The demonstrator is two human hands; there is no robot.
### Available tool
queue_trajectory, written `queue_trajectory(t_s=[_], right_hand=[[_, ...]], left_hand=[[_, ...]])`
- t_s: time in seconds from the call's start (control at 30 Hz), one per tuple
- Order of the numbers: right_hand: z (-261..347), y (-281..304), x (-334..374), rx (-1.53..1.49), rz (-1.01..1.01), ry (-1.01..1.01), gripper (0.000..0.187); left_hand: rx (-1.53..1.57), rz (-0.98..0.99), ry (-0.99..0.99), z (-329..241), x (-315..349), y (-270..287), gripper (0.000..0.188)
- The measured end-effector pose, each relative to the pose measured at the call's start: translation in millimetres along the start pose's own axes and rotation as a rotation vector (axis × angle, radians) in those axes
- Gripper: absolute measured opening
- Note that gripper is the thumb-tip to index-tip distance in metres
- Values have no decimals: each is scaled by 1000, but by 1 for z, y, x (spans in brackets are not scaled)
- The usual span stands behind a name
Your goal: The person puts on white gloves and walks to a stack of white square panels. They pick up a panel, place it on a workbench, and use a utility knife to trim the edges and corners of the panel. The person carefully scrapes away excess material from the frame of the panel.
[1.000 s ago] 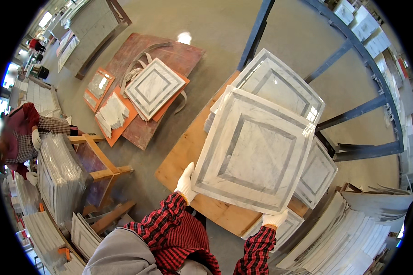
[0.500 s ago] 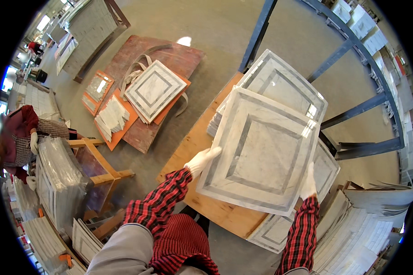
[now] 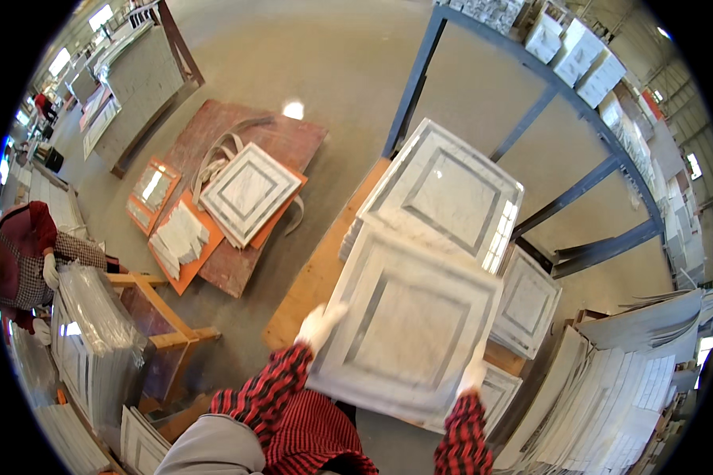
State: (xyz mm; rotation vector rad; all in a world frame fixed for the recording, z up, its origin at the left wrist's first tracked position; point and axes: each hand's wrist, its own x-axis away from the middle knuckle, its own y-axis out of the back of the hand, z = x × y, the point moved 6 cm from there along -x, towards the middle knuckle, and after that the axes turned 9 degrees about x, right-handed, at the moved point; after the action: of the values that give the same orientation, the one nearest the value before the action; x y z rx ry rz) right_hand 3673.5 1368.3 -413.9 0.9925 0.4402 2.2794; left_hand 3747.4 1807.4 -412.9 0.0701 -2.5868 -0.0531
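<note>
Marble panel [image 3: 410, 339], now less over stack [image 3: 454, 180], in left hand's [image 3: 320, 327] and right hand's [image 3: 473, 373] grip

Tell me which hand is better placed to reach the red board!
The left hand, I think. It's at the left edge of the marble panel, on the same side as the red board. The right hand is at the panel's right edge, farther across. Both hold the panel, though.

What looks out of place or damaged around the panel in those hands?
No damage is visible, though the held panel is blurred. On the reddish board, a pale strap lies in a loose tangle, and the white strips on an orange sheet have jagged, uneven ends, looking untidy.
</note>
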Motion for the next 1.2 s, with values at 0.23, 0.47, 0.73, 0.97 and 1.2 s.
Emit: queue_trajectory(t_s=[0.23, 0.47, 0.73, 0.97, 1.2], right_hand=[[-224, 40, 142, -213, -120, -306, 95], [-247, 87, 293, -163, -320, -604, 97], [-431, 153, 407, -706, -700, -599, 90], [-514, 254, 562, -1237, -964, -425, 96], [-512, 260, 663, -1220, -1394, -551, 91]], left_hand=[[-294, 113, 293, 58, 108, 10, 80], [-668, 405, 262, 83, 143, -48, 86], [-928, 743, 44, 68, 277, -191, 85], [-915, 1197, -99, 84, 478, -336, 86], [-1053, 1608, -258, 137, 645, -451, 81]])
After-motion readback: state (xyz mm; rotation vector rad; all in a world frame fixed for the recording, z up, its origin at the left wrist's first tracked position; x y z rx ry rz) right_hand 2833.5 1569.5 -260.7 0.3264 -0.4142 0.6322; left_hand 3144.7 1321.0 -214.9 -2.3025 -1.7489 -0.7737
